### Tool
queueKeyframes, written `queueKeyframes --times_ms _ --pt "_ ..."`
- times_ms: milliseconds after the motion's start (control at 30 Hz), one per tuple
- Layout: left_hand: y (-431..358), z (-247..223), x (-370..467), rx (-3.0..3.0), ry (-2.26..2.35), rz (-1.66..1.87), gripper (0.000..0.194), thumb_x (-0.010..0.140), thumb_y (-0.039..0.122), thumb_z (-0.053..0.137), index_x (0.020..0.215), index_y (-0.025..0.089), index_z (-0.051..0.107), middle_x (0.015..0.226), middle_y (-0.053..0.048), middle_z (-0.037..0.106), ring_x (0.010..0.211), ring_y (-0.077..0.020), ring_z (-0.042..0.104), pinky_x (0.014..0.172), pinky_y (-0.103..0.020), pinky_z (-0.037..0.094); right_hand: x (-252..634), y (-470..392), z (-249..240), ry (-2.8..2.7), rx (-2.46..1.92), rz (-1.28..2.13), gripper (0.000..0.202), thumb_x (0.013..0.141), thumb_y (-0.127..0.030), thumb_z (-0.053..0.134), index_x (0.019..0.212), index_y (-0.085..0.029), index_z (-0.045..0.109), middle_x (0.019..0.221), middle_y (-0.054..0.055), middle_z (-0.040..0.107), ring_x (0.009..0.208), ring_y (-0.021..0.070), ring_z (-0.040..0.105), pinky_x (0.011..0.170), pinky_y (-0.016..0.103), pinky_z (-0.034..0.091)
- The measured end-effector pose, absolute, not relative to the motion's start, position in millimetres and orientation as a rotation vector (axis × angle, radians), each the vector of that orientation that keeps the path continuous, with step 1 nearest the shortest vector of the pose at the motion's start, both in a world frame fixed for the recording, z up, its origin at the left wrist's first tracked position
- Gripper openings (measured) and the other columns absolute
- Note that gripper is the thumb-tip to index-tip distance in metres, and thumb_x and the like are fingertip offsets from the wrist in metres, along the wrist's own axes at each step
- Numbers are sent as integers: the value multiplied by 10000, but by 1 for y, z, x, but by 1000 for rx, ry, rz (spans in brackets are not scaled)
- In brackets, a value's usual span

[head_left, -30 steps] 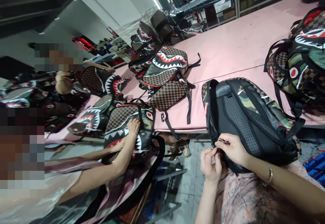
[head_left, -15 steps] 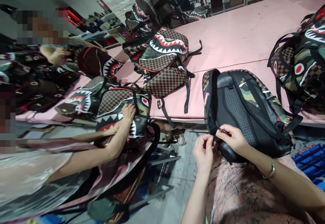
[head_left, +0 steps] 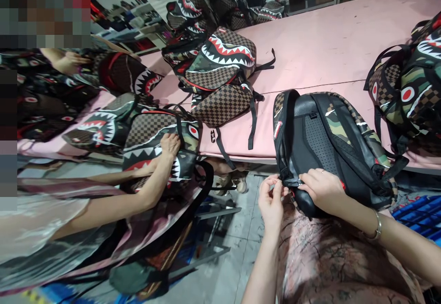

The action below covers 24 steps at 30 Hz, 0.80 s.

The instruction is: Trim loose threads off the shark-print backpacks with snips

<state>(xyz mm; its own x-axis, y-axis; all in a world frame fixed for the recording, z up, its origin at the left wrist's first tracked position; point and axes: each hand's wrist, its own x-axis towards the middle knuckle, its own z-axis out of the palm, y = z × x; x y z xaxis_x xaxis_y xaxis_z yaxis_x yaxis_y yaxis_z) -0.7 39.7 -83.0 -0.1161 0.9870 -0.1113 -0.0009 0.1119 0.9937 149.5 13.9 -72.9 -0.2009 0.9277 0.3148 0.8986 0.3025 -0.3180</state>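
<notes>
Slantwise over the pink table edge [head_left: 258, 153] rests a backpack [head_left: 322, 145], padded back upward, long axis running far left to near right. The right hand [head_left: 324, 191] pinches its black strap [head_left: 292, 182]; alongside, the left hand [head_left: 271, 200] pinches something too small to tell.

We can read no words or numbers here. On the checkered side panel of the backpack [head_left: 319, 138] in front of us we see a small red-and-white label [head_left: 277, 130], its marks too small and blurred for us to make out. On the top edge of the shark-mouth bag [head_left: 229, 49] we see a tiny red patch [head_left: 222, 30], equally illegible to us.
</notes>
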Motion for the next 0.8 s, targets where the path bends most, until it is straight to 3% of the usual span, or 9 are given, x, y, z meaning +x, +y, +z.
queueKeyframes --times_ms 200,333,500,600,700,800 --pt "39 -81 -1 1128 1369 1198 240 717 381 610 706 149 547 1038 -60 521 608 -71 552 578 -244 523 146 20 -66 -2164 -1629 102 230 893 -300 414 778 -188 579 698 44 550 666 163 460 595 276 287" --pt "35 -82 0 1072 1354 1185 286 713 432 605 744 154 542 1046 -69 549 586 -80 576 560 -244 520 152 22 -68 -2073 -1636 321 231 893 -276 398 735 -196 547 682 20 559 665 151 487 609 261 303" --pt "48 -87 3 945 1305 1020 488 748 564 491 1022 164 537 879 -67 638 456 -84 550 427 -213 450 162 30 -87 -1429 -1535 931 318 906 -407 321 777 -196 522 628 -20 529 575 118 492 551 228 345" --pt "67 -82 10 943 1222 829 610 702 596 527 1150 183 509 864 -60 653 376 -60 465 352 -193 332 164 51 -97 -1134 -1367 1045 354 849 -499 388 920 -185 536 700 -1 563 628 131 522 561 232 385" --pt "75 -76 14 1090 1100 729 453 638 513 647 877 129 636 692 -30 619 490 -80 474 448 -192 345 163 76 -90 -1037 -1336 968 361 743 -489 551 936 -183 554 851 29 600 777 160 548 675 259 414" --pt "63 -75 8 1195 1023 837 279 597 373 728 684 146 590 596 26 515 569 -84 453 542 -187 363 161 82 -73 -1035 -1298 987 301 730 -464 574 701 -170 522 649 -19 517 608 116 474 573 232 381"
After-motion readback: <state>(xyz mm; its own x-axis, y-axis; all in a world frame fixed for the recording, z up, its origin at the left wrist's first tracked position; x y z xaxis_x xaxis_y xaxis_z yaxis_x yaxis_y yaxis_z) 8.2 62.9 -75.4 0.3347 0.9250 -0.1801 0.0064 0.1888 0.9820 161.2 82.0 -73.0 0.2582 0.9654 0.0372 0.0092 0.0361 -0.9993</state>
